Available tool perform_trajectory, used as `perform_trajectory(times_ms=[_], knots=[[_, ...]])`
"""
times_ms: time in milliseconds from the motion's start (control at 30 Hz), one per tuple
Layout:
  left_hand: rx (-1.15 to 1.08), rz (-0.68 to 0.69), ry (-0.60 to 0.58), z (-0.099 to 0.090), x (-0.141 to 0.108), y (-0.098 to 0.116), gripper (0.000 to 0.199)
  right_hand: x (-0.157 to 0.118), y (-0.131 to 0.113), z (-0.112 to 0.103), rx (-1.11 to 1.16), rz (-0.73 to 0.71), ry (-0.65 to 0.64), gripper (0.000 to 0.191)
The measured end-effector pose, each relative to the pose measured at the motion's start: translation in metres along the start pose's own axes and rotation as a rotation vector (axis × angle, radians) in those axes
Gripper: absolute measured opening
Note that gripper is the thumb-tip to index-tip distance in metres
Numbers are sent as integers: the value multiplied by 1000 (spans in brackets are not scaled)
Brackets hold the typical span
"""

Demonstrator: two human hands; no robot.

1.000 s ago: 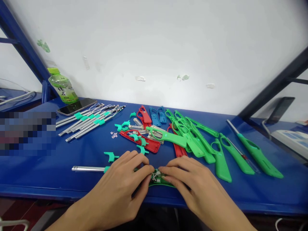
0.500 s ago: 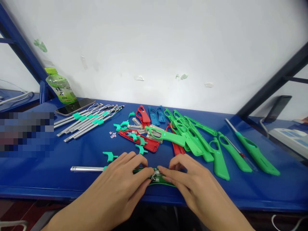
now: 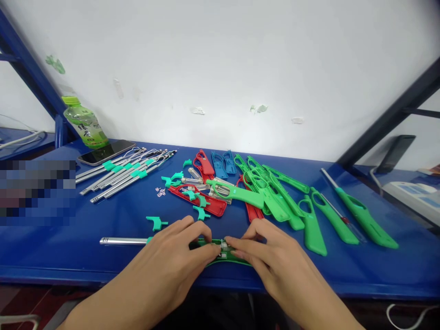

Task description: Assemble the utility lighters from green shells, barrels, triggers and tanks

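An opened stick lighter lies across the front of the table, its silvery tube (image 3: 123, 241) pointing left. Its green half-shell handle (image 3: 237, 261) faces up, with small white and clear parts (image 3: 224, 245) showing inside. My left hand (image 3: 180, 256) is closed on the left part of this handle, thumb and forefinger pressing at the inner parts. From the right, my right hand (image 3: 277, 254) grips the handle's other end, its fingertips touching the same clear parts. Both hands hide much of the inside. Just beyond my left hand lies a teal trigger (image 3: 156, 223).
Tube assemblies with wires (image 3: 120, 176) lie at the left by a phone (image 3: 106, 152) and a bottle (image 3: 85, 123). Red shells (image 3: 216, 207), blue shells (image 3: 219, 166) and green shells (image 3: 254, 198) are piled mid-table. A closed green lighter (image 3: 371, 222) lies right.
My left thumb and forefinger have shifted slightly over the inner parts, and the white wire piece between my fingertips now shows less. My right hand stays nearly in place.
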State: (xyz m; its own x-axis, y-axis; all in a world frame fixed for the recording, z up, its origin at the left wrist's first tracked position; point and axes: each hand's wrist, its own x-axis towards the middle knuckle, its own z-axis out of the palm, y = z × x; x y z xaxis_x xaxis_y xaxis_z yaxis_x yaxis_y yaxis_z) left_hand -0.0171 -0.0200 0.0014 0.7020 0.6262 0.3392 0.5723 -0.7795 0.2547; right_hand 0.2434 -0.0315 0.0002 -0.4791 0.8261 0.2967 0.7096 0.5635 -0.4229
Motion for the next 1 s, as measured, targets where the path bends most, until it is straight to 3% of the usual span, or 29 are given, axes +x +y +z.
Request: perform_trajectory(times_ms=[267, 467, 667, 1000], knots=[[54, 4, -35, -3, 0, 2, 38, -1, 1, 0, -13, -41, 26, 18], [71, -3, -46, -2, 3, 0, 30, 24, 7, -19, -172, -67, 198, 21], [46, -35, -24, -3, 6, -1, 18, 63, 30, -25, -400, -76, 117, 42], [19, -40, -29, -4, 8, 1, 12, 69, 33, -17, -427, -43, 98, 46]])
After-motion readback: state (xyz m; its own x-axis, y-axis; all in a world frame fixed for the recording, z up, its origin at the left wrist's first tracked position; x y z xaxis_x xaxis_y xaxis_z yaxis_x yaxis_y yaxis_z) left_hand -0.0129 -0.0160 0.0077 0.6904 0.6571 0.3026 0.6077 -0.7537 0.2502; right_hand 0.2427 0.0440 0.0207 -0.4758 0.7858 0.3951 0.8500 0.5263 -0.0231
